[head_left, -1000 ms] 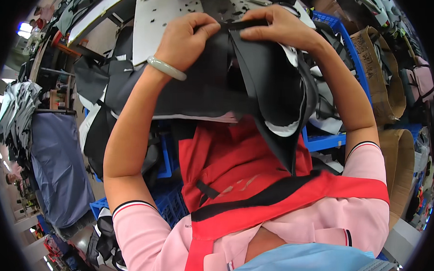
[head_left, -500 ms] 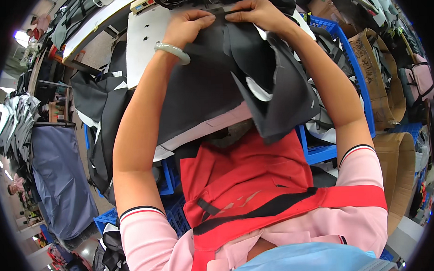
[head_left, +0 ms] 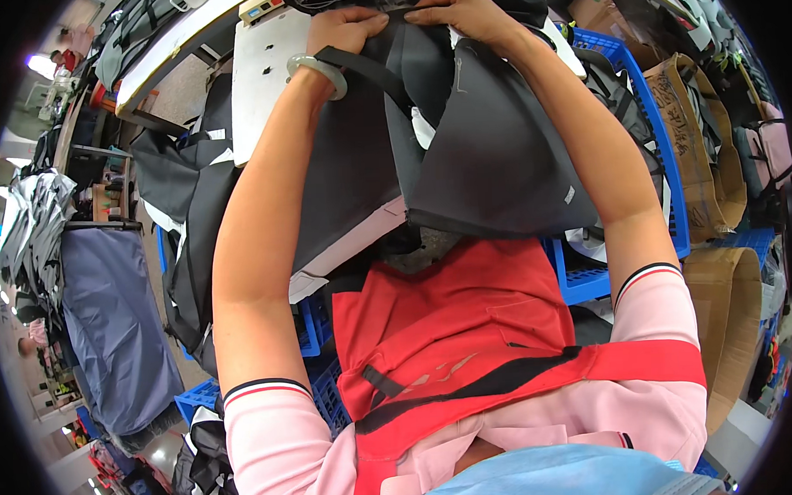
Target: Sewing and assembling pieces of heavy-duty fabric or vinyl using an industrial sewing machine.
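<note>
Both arms reach forward over a white worktable (head_left: 267,56). My left hand (head_left: 346,29), with a pale bangle at the wrist, pinches the far edge of dark grey fabric. Close beside it, my right hand (head_left: 462,14) grips the same edge, fingers pressed together. The dark grey fabric panel (head_left: 497,157) spreads from my hands toward me and hangs over the table's near edge. A black strap (head_left: 368,72) lies across my left wrist and runs onto the fabric. A white patch shows between the folds. The exact spot between my fingertips is partly hidden.
A small control box (head_left: 261,6) sits at the table's far left. Blue plastic crates (head_left: 589,284) with fabric pieces stand at the right and below. Open cardboard boxes (head_left: 721,315) are farther right. More dark fabric (head_left: 179,168) hangs at the left.
Both hands have moved slightly farther away with the fabric edge. The fabric's raised right flap has dropped and spread flatter. The black strap now shows over my left wrist.
</note>
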A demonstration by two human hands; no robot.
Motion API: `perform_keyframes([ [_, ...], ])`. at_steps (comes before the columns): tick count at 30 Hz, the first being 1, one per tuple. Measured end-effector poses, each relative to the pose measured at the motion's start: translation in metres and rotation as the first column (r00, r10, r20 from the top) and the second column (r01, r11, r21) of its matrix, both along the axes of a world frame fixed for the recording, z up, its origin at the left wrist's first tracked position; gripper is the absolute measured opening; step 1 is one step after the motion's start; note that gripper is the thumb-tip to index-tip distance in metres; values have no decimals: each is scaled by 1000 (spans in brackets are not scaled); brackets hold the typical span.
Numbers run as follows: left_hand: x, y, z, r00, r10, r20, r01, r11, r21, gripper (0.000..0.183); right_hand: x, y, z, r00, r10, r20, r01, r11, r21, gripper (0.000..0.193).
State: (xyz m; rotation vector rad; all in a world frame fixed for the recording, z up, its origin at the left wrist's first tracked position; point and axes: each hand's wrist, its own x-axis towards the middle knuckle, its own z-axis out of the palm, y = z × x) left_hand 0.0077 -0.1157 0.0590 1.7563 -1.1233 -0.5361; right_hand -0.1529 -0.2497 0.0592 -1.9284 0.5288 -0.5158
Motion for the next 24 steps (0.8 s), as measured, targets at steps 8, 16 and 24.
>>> perform_keyframes([
  [8, 18, -11, -19, 978, -18, -207, 0, 996, -86, 29, 1, 1, 2, 998, 6, 60, -16, 985, 172, 17],
  [16, 15, 4, -7, 843, -157, -514, 11, 961, -275, 23, -16, -8, 7, 960, -96, 264, 37, 975, 221, 27],
  [24, -30, 118, -102, 905, -397, 151, 358, 905, 228, 39, -238, 122, -52, 884, 36, -466, -198, 932, -304, 36],
])
